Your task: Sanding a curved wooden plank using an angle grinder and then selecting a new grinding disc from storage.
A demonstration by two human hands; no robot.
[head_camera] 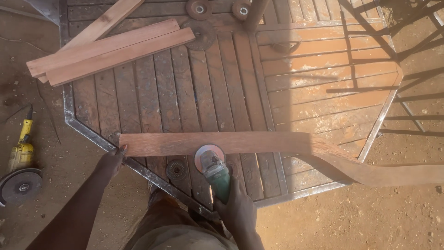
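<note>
Item, nearest you: your right hand point(238, 208), fingers wrapped tight round the body of a green angle grinder point(216, 173); its pinkish sanding disc point(207, 155) meets the near edge of the plank, the tool held low and close so that the disc bears on the wood.

Item: your left hand point(112, 160), fingertips pressed against the left end of the plank, not curled round it; whether the hand is truly closed cannot be told; the press seems meant to steady the piece against the grinder's push.

Item: long reddish plank point(240, 142), lying crosswise on the near corner of the slatted wooden tabletop point(194, 92); its right part curves down and runs out past the table's metal rim point(88, 134), unsupported over the dirt.

Item: spare dark disc point(176, 170), flat on the slats just left of the grinder.

Item, left on the ground: yellow angle grinder point(21, 166), well apart from the table.

Item, farther: stack of straight boards point(111, 48) on the table's far left corner; worn discs point(199, 8) near the far edge; lattice shadows across the sunlit right side.
</note>
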